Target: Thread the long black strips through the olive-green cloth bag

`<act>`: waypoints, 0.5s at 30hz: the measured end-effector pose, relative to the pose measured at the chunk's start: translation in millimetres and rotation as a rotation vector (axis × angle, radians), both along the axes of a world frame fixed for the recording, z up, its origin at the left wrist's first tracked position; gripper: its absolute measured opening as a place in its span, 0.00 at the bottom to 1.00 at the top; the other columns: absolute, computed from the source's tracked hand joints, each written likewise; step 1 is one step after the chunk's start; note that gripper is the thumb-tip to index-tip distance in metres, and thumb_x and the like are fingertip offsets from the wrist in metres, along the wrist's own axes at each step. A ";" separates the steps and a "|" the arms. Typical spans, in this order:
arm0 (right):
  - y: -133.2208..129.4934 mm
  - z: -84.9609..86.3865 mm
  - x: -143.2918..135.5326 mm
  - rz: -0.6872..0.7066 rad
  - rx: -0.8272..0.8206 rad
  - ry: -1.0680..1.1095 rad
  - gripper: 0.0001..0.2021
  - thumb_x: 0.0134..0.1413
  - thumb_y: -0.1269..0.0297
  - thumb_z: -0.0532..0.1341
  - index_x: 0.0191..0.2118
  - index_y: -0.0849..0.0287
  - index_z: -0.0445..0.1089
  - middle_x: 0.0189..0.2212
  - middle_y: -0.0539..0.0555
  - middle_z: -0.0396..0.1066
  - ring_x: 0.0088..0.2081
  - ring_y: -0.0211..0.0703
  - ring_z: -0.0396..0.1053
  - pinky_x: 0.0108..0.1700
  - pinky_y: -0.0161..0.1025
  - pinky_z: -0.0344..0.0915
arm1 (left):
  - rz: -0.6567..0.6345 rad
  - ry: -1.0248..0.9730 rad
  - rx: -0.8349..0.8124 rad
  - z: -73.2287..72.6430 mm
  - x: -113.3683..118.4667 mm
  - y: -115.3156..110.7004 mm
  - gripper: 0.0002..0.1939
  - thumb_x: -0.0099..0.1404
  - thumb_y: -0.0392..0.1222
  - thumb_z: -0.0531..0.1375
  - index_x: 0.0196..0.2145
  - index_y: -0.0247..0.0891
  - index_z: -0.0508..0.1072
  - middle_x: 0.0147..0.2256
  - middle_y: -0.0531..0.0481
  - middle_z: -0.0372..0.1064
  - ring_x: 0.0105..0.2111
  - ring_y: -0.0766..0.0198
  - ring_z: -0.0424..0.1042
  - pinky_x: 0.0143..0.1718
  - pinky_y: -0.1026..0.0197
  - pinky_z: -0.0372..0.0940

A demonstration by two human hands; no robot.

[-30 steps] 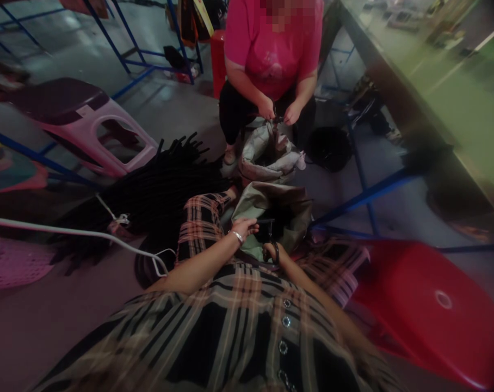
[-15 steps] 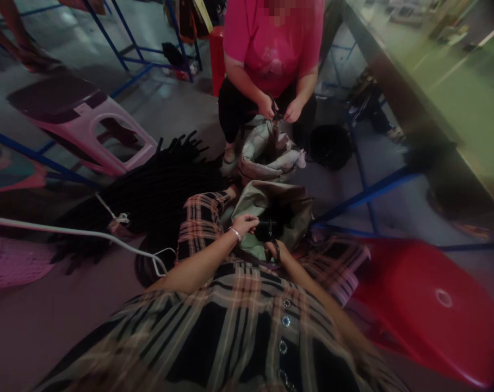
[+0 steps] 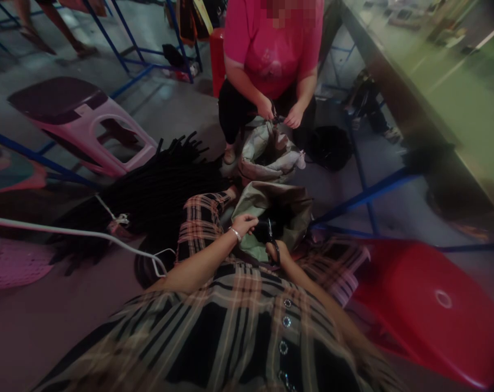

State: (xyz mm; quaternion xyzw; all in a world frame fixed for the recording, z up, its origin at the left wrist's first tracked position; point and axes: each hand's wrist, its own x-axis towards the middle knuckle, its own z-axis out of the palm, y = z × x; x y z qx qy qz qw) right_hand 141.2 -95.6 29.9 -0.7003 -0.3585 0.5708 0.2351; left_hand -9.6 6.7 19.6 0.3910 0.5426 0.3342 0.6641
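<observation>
Over the mouth of an open sack (image 3: 298, 197), my left hand (image 3: 245, 224) is closed on one end of a short black tube (image 3: 265, 222). My right hand (image 3: 276, 251) grips a pair of black-handled scissors (image 3: 270, 233), whose metal blades point up at the tube. Dark pieces inside the sack are too dim to make out. To my left lies a long bundle of black tubes (image 3: 165, 174) on the floor.
Opposite me sits a co-worker in a pink shirt (image 3: 273, 49), hands over a second sack (image 3: 263, 169). A red stool (image 3: 430, 305) stands right, a pink stool (image 3: 104, 128) left. A white cord (image 3: 79, 233) crosses at left. A table (image 3: 455, 109) with blue legs runs along the right.
The scissors have turned and their blades now show more plainly against the tube. My left hand has barely moved. In the background at upper left, a passer-by's legs have shifted right.
</observation>
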 end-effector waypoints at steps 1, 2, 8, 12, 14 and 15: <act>-0.1 -0.9 -0.2 -0.003 0.001 -0.005 0.06 0.45 0.66 0.56 0.22 0.60 0.63 0.12 0.45 0.61 0.12 0.34 0.61 0.14 0.30 0.55 | -0.008 0.005 0.004 -0.4 -0.2 0.0 0.11 0.52 0.38 0.68 0.30 0.31 0.70 0.16 0.58 0.63 0.14 0.74 0.61 0.14 0.72 0.56; -0.2 -1.6 -0.4 -0.005 0.002 -0.012 0.06 0.46 0.66 0.56 0.21 0.59 0.63 0.12 0.45 0.60 0.12 0.34 0.61 0.14 0.30 0.55 | -0.016 0.013 0.006 -0.6 -0.6 0.0 0.11 0.53 0.39 0.68 0.30 0.31 0.70 0.16 0.58 0.63 0.13 0.75 0.61 0.14 0.72 0.55; -1.1 -2.8 -1.2 -0.017 0.047 -0.044 0.08 0.46 0.65 0.56 0.19 0.59 0.61 0.11 0.45 0.59 0.12 0.33 0.60 0.14 0.30 0.55 | -0.069 0.030 -0.021 3.6 -3.6 0.2 0.11 0.55 0.39 0.67 0.33 0.32 0.70 0.19 0.57 0.66 0.13 0.76 0.60 0.12 0.73 0.53; -2.7 -5.1 -1.2 -0.024 0.055 -0.042 0.10 0.46 0.65 0.56 0.18 0.58 0.60 0.11 0.45 0.59 0.11 0.33 0.58 0.13 0.30 0.54 | -0.068 0.010 -0.027 6.3 -4.0 -0.3 0.12 0.54 0.41 0.67 0.30 0.32 0.69 0.18 0.57 0.65 0.13 0.76 0.60 0.12 0.73 0.53; -3.4 -5.5 -1.4 -0.026 0.055 -0.032 0.10 0.45 0.65 0.56 0.18 0.58 0.60 0.11 0.45 0.58 0.11 0.33 0.58 0.13 0.30 0.53 | -0.058 0.010 -0.029 6.3 -3.5 -0.6 0.13 0.54 0.41 0.68 0.30 0.33 0.68 0.18 0.57 0.65 0.13 0.75 0.60 0.12 0.73 0.53; -3.8 -5.4 -1.5 -0.025 0.056 -0.026 0.10 0.45 0.64 0.56 0.18 0.58 0.60 0.11 0.45 0.58 0.11 0.33 0.58 0.13 0.30 0.53 | -0.054 0.009 -0.030 6.0 -3.3 -0.7 0.13 0.53 0.42 0.68 0.30 0.33 0.68 0.18 0.57 0.65 0.12 0.75 0.60 0.12 0.73 0.53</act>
